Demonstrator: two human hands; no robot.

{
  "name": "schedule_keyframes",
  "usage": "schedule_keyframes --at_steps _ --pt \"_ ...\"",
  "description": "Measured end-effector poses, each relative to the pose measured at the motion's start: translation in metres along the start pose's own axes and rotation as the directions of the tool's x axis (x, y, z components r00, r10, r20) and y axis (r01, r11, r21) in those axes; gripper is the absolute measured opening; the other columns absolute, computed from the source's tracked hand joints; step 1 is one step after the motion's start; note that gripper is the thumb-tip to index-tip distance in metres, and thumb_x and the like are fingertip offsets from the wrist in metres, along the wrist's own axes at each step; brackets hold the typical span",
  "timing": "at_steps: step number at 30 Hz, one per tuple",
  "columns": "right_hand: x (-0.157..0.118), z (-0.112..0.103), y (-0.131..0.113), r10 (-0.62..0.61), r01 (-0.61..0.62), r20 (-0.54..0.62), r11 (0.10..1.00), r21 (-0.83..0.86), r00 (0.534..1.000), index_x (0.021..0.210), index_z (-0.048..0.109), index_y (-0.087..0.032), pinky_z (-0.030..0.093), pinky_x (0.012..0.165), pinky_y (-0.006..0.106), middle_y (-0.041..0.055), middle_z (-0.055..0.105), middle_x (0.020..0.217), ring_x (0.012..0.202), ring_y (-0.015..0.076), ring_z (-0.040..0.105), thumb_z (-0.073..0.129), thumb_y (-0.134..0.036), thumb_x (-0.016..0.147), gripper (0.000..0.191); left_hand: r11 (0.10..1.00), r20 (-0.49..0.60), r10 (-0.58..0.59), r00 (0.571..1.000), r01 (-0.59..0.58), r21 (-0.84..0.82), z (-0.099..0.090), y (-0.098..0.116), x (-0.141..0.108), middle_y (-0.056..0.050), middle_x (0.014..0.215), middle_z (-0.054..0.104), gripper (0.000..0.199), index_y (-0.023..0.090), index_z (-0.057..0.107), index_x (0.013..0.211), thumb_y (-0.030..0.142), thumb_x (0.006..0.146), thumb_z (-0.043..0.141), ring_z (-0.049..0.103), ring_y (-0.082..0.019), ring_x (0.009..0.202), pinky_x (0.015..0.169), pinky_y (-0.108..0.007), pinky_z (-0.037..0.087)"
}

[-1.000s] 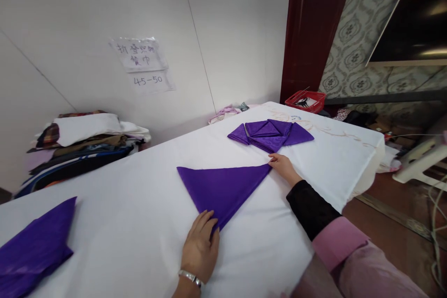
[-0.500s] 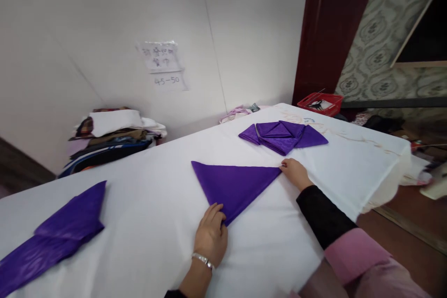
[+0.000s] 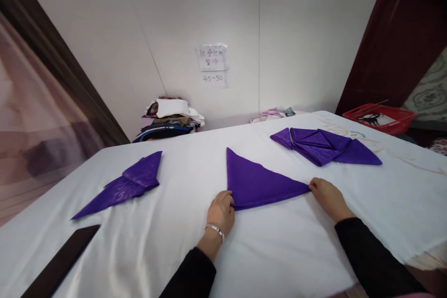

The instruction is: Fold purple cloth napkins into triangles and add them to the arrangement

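A purple napkin (image 3: 260,184), folded into a triangle, lies on the white tablecloth (image 3: 279,251) in front of me. My left hand (image 3: 220,213), with a silver bracelet at the wrist, closes its curled fingers on the napkin's near left corner. The thumb of that hand is mostly hidden. My right hand (image 3: 327,197) pinches the pointed right corner between thumb and fingertips. Another folded purple napkin (image 3: 141,174) lies to the left. Several folded purple napkins (image 3: 323,144) overlap farther back on the right.
A dark flat board (image 3: 63,260) lies at the near left. Behind the table are a stack of folded clothes (image 3: 167,121) and some pink cloth (image 3: 268,115). A red basket (image 3: 391,121) stands at the back right. Paper signs (image 3: 213,65) hang on the wall.
The view has swung left and levelled, bringing the dark board and a curtain into sight. The triangular napkin has turned clockwise, its near edge now lying more crosswise. Both hands stay on its corners.
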State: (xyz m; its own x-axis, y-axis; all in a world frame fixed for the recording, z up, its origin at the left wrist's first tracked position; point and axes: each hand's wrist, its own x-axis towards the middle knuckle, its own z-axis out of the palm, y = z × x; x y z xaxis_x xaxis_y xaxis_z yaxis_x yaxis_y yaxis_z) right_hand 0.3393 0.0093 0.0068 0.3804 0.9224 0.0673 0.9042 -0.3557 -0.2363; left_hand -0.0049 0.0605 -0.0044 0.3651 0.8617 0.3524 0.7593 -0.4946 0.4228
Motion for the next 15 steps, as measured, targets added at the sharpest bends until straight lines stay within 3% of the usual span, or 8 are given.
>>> schedule_keyframes --at_steps 9,15 --pt "-0.050 0.006 -0.030 -0.159 0.157 0.020 0.985 0.072 0.987 0.075 0.055 -0.020 0.033 0.061 0.026 0.0031 0.062 0.079 0.073 0.0167 0.057 0.038 -0.022 0.085 0.020 0.963 -0.050 -0.265 0.963 0.267 0.046 -0.031 -0.037 -0.012 -0.003 0.108 0.063 0.023 0.021 0.057 0.072 0.003 0.067 0.043 0.056 -0.018 0.101 0.089 -0.031 0.043" --pt "-0.080 0.000 -0.034 -0.173 0.166 0.084 0.983 0.079 0.981 0.070 0.054 -0.021 0.031 0.059 0.026 0.0019 0.062 0.074 0.069 0.0166 0.056 0.039 -0.021 0.083 0.020 0.954 -0.047 -0.293 0.955 0.295 0.056 -0.037 -0.042 -0.025 -0.002 0.099 0.066 0.023 0.022 0.057 0.070 0.003 0.064 0.045 0.058 -0.017 0.095 0.088 -0.030 0.043"
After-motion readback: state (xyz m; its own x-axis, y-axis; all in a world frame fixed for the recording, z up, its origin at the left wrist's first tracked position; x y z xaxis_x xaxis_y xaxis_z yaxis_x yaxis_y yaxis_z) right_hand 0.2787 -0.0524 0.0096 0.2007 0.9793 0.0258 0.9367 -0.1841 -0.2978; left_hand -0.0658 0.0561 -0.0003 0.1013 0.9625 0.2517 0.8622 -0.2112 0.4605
